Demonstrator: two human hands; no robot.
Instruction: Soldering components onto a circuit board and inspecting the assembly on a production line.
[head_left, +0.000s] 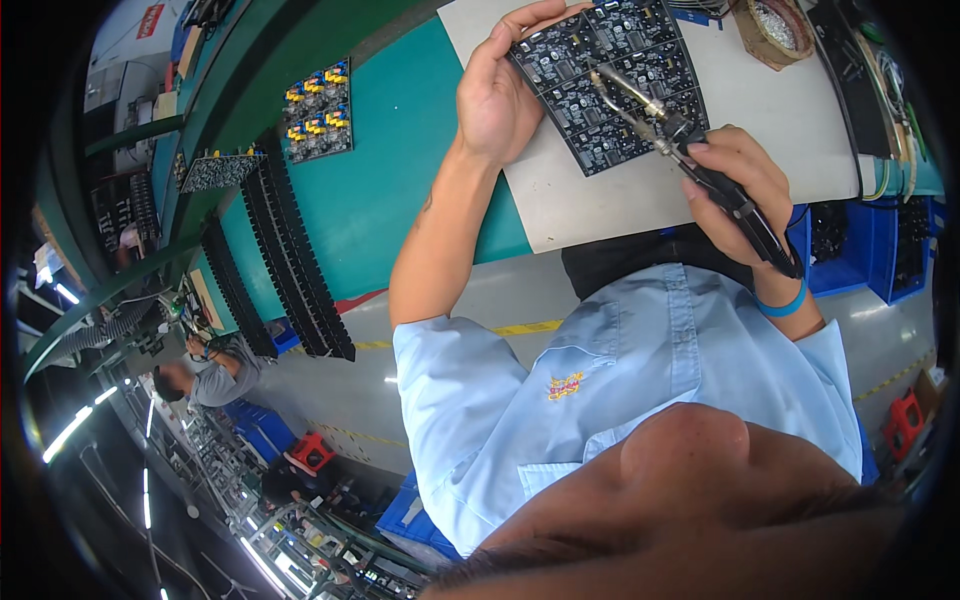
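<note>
The left hand (497, 95) is gripping the left edge of a black circuit board (610, 80), steadying it on a pale grey mat (640, 190) that is lying on the teal workbench (390, 190). The right hand (735, 190) is closing around a black-handled soldering iron (690, 135), its metal tip resting on the board's middle. A brown tip-cleaner bowl (772, 30) is sitting beyond the board.

You face a teal workbench (400, 170) with a pale grey mat (620, 200); beyond your fingers, grey floor (520, 290) with yellow tape lines (525, 327), blue bins (860, 255), strip lights (65, 435).
</note>
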